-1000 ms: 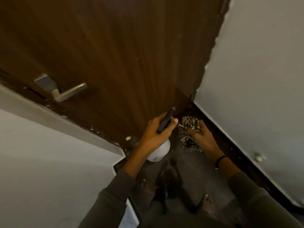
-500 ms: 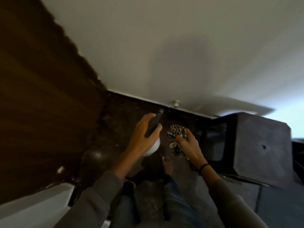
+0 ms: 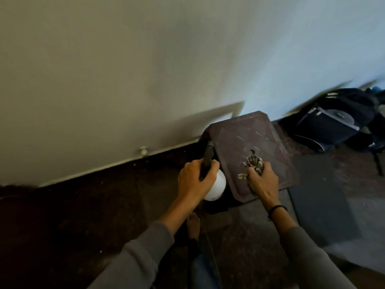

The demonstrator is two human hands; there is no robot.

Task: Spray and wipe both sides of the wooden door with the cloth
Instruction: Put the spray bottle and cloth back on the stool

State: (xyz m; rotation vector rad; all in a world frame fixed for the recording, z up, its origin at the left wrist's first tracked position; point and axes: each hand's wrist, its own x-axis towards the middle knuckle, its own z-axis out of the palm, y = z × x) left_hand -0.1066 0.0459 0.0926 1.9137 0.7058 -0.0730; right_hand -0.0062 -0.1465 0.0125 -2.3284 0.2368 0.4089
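Cloth (image 3: 253,162) is a small striped rag, light and dark bands, bunched into a wad. The right hand (image 3: 263,182) has its grip closed tight round it, over the top of a dark scuffed stool (image 3: 260,138) at the person's 1 o'clock. Can't tell if the rag actually touches the stool.

Left hand (image 3: 195,180) at 12 o'clock has its grip wrapped round the dark trigger head of a spray bottle (image 3: 216,186). The round white belly hangs below the palm, just beside the stool's left edge. It's opaque, so no idea how full it is.

Pale wall (image 3: 145,69) runs across from 9 to 2 o'clock, meeting the dark floor (image 3: 93,215), which is open over at 9 o'clock. A black backpack (image 3: 331,124) slumps against the wall at 2 o'clock.
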